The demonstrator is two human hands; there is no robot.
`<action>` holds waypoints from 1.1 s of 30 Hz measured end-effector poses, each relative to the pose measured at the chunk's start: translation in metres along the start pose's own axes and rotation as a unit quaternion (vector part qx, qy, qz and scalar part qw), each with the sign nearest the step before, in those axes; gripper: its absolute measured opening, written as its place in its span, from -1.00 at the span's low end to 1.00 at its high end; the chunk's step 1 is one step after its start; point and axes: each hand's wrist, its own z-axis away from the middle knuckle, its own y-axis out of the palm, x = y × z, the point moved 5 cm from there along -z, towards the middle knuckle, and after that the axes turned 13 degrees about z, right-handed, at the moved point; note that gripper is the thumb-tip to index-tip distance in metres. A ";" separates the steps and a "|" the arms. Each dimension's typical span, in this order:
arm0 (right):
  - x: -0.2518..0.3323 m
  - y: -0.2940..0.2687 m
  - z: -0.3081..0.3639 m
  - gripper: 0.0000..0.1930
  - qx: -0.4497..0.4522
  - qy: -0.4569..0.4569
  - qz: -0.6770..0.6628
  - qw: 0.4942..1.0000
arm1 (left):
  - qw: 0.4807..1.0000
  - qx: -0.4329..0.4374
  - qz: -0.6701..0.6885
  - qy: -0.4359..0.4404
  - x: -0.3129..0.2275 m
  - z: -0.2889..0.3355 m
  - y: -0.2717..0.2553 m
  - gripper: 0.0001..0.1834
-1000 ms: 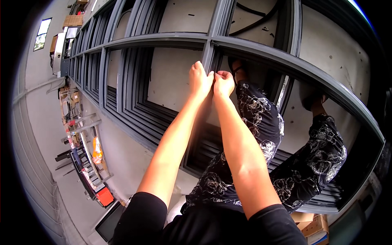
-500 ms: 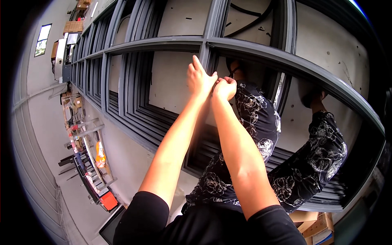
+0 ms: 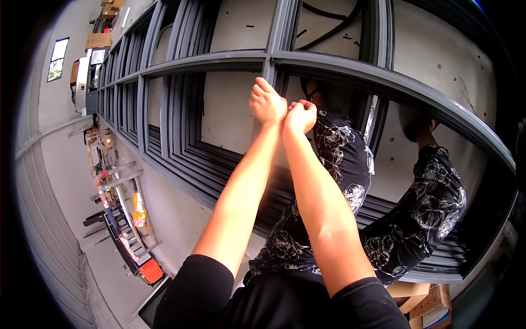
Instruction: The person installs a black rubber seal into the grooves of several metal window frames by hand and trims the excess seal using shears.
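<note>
Both hands meet over a crossbar of a stack of dark grey metal frames. My left hand is closed, its fingers bunched just below the joint where the crossbar meets a long rail. Close against it, my right hand is curled shut with the fingertips tucked in. Whatever either hand pinches is hidden by the fingers. Whether the left hand bears on the crossbar beneath it cannot be made out.
My legs in black flowered trousers stand inside the frame openings, with rails around them. Cardboard boxes sit at the lower right. On the left are a cluttered rack, an orange-red bin and a white machine.
The left hand's outstretched finger has drawn in, and that hand has come slightly lower. The right hand stays curled beside it, almost unmoved. The view has shifted a little.
</note>
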 end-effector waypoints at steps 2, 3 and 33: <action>-0.001 -0.006 0.009 -0.83 -0.015 -0.035 0.096 0.995 | 0.998 0.040 0.036 0.012 0.003 -0.002 -0.004 -0.01; -0.002 -0.012 0.020 -0.82 -0.007 -0.007 0.173 0.985 | 0.997 0.053 0.057 0.023 0.010 0.001 -0.008 0.00; -0.051 -0.012 0.064 -0.79 0.126 -0.061 0.349 0.927 | 0.923 0.079 0.371 -0.059 0.102 0.088 -0.012 -0.47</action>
